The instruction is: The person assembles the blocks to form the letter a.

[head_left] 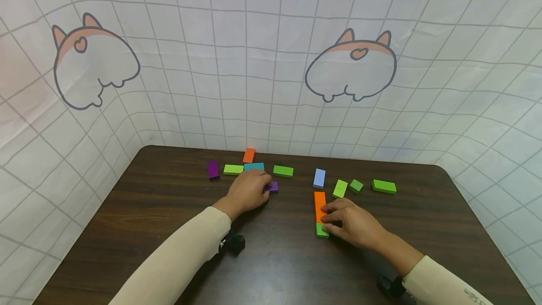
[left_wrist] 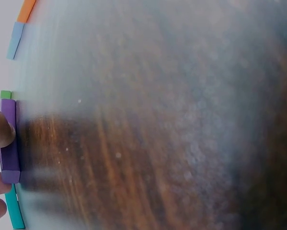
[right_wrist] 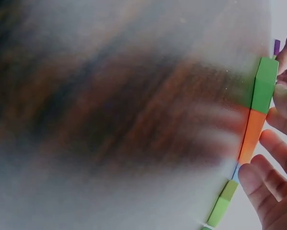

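My left hand (head_left: 251,189) is over the left-middle of the table, at a purple block (head_left: 274,187). In the left wrist view the thumb lies against the near face of that purple block (left_wrist: 9,148), with other fingertips partly behind it. My right hand (head_left: 353,222) has its fingers spread beside a long orange block (head_left: 320,204). A green block (head_left: 322,231) stands end to end with the orange one, nearer the front. In the right wrist view several fingertips touch or nearly touch the orange block (right_wrist: 252,136) and the green block (right_wrist: 265,88).
Behind the left hand lie a teal block (head_left: 254,167), a lime block (head_left: 234,170), another purple block (head_left: 213,170), an orange-red block (head_left: 249,155) and a green block (head_left: 283,171). Right of centre are a light blue block (head_left: 319,178) and several green ones (head_left: 384,187). Patterned cloth (head_left: 271,60) surrounds the table.
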Available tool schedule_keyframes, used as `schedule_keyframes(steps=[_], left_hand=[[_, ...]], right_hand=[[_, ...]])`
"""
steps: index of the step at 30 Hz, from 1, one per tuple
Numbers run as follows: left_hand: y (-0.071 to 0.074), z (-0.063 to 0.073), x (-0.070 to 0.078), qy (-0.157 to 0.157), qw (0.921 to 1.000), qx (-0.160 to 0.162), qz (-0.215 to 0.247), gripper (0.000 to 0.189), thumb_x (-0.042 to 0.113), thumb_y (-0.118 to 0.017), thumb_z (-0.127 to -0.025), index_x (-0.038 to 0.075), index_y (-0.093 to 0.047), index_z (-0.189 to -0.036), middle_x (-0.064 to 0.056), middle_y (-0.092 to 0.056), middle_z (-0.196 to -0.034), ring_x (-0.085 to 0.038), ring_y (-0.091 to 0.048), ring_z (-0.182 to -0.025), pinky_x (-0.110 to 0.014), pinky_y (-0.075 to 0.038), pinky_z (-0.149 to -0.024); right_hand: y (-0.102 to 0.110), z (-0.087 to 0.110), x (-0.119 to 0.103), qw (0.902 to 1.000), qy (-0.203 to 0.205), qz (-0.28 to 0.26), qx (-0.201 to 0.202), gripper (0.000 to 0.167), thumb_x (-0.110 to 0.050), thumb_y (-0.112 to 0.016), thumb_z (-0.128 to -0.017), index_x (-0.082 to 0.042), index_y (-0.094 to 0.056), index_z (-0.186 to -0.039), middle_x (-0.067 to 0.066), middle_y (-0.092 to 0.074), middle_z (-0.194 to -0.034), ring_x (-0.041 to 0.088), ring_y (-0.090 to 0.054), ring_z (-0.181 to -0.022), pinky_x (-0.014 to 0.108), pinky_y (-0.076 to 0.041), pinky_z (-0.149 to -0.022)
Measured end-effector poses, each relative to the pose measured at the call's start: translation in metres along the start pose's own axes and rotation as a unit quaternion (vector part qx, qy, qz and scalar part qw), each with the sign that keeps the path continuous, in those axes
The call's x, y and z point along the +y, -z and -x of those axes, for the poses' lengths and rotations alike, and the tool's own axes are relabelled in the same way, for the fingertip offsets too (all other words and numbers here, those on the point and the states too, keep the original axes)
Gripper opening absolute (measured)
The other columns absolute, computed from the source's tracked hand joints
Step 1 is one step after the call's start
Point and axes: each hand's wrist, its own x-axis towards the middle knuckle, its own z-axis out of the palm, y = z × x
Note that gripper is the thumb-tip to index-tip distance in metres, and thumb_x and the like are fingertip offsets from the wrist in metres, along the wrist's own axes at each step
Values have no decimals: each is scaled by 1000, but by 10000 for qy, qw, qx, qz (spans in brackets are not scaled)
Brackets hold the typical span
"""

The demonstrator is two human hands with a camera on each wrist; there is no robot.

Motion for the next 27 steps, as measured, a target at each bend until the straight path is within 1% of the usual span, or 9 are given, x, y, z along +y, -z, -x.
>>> schedule_keyframes(steps=[3, 7, 10, 14, 18, 21, 25, 27], left_hand=[[0, 0, 0, -16, 10000, -6, 1, 14, 20, -72, -92, 16, -73, -105, 2, -69, -106, -21, -63, -104, -40, -50, -95], [-1, 0, 0, -42, 10000, 20, -16, 14, 19, -72, -92, 15, -73, -105, 2, -69, -105, -20, -63, -104, -39, -51, -94], [-1, 0, -1, -48, 10000, 33, -27, 14, 20, -72, -92, 16, -73, -105, 2, -70, -106, -20, -63, -104, -39, -51, -94], [-2, -1, -2, -64, 10000, 32, 33, 15, 21, -72, -92, 16, -73, -106, 2, -70, -107, -21, -64, -105, -40, -51, -94], [-2, -2, -2, -73, 9999, 32, 124, 14, 20, -72, -92, 16, -73, -105, 3, -69, -106, -21, -64, -104, -40, -52, -94], [-2, -4, 0, -88, 9998, 42, 172, 12, 20, -73, -91, 16, -73, -102, 4, -68, -103, -19, -63, -99, -39, -52, -92], [0, -8, 7, -214, 9995, 43, 233, 9, 18, -73, -91, 15, -72, -100, 3, -66, -98, -18, -62, -92, -37, -52, -89], [0, -10, 12, -298, 9992, 52, 246, 9, 18, -72, -91, 15, -72, -100, 3, -66, -97, -18, -61, -91, -37, -52, -88]], right_hand=[[-1, 0, 0, 10000, -16, 0, 52, 18, -24, -80, -91, -14, -82, -106, 3, -68, -125, 26, -59, -119, 43, -55, -92], [-1, 0, 0, 10000, -22, -37, 63, 17, -25, -79, -92, -17, -81, -107, 3, -67, -130, 30, -57, -126, 46, -53, -96], [-1, -1, 2, 10000, 10, -84, -31, 20, -26, -78, -93, -17, -81, -110, 3, -66, -133, 30, -56, -130, 48, -51, -100], [1, -2, 3, 9996, 28, -157, -217, 24, -28, -78, -93, -16, -80, -114, 2, -67, -133, 28, -57, -130, 49, -50, -101], [3, -2, 4, 9994, 44, -150, -316, 27, -29, -77, -93, -14, -80, -116, 3, -68, -132, 28, -58, -130, 48, -51, -99], [4, -3, 4, 9993, 73, -88, -346, 30, -31, -77, -93, -13, -79, -118, 3, -68, -133, 27, -58, -129, 47, -54, -95], [5, -4, 4, 9993, 88, -74, -364, 31, -32, -76, -94, -13, -79, -119, 2, -67, -133, 27, -58, -130, 45, -56, -91], [4, -4, 5, 9992, 84, -106, -363, 32, -33, -75, -94, -13, -79, -119, 3, -68, -133, 28, -58, -129, 45, -57, -90]])
